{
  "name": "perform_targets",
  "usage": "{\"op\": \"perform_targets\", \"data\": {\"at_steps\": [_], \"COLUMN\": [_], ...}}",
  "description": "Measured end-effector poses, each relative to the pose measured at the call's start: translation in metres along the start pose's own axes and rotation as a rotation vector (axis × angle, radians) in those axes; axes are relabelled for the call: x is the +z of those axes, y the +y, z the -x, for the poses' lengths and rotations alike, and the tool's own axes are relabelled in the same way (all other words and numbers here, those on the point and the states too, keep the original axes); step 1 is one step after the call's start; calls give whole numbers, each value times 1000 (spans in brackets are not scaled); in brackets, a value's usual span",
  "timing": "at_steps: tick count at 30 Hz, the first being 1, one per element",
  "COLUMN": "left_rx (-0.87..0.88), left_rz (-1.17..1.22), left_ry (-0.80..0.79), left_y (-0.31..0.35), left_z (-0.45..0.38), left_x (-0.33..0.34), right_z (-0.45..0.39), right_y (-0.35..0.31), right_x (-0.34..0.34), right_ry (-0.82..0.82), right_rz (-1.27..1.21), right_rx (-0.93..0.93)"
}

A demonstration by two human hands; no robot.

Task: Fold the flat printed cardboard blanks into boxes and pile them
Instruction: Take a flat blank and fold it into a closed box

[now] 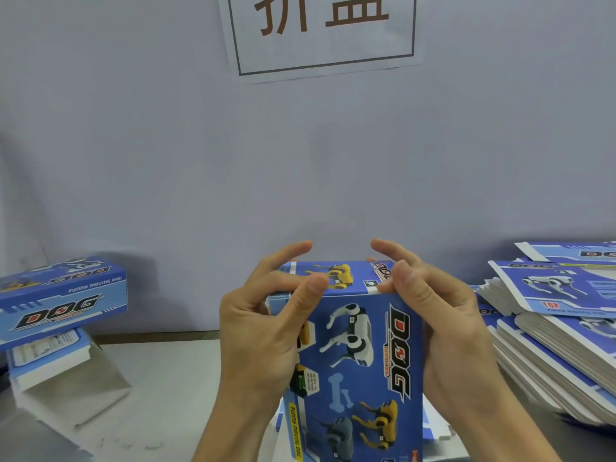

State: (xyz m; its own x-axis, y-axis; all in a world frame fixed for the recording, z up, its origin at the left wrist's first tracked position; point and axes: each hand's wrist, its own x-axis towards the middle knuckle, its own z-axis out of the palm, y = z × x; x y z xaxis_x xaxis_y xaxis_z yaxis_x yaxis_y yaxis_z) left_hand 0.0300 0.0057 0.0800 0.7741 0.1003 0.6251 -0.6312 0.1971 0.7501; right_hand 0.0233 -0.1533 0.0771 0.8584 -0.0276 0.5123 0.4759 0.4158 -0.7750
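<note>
Far L on the table [173, 378]: one folded box [63, 296] sits tilted atop another box [50, 358], w/ an open white flap hanging toward me. Far R: big stack of flat blanks [546, 328], printed sides up, edges fanned out, running off frame. Straight ahead is a grey wall [300, 161] w/ a paper sign [325, 31], brown characters inside a dark frame, top cut off. Nothing sits btwn me and the box I'm working on; only my own hands cover parts of it.

The blue dog-print box [360, 358] is centre-near, held upright in front of me, long side vertical, top end panel tipped back toward the wall. Its lower end runs out of frame.

My left hand [263, 331] grips the L edge near the top: palm along the side, thumb pressed onto the front face at the top fold, index finger raised and curved over the top, not touching. My right hand [446, 325] grips the R edge the same way: thumb pressing the top R corner, upper fingers lifted and curled above the end panel. Fingertips of both hands nearly face each other over the top.
</note>
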Motion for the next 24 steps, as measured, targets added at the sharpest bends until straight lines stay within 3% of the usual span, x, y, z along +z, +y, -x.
{"op": "perform_targets", "data": {"at_steps": [6, 13, 19, 21, 24], "left_rx": [-6, 16, -1, -34, 19], "left_rz": [3, -51, -267, -234, -203], "left_ry": [-172, -160, -145, -149, 6], "left_y": [4, -1, -1, 0, 5], "left_z": [0, 0, -4, -4, -7], "left_x": [-6, -10, -10, -10, -12], "right_z": [-1, -1, -1, -1, -1], "right_y": [1, 3, 3, 1, 0], "right_x": [-1, -6, 2, 5, 8], "right_ry": [6, -37, 157, 212, 337], "right_rz": [4, -25, 248, 362, 545], "right_rx": [-34, 13, -148, -203, -330]}}
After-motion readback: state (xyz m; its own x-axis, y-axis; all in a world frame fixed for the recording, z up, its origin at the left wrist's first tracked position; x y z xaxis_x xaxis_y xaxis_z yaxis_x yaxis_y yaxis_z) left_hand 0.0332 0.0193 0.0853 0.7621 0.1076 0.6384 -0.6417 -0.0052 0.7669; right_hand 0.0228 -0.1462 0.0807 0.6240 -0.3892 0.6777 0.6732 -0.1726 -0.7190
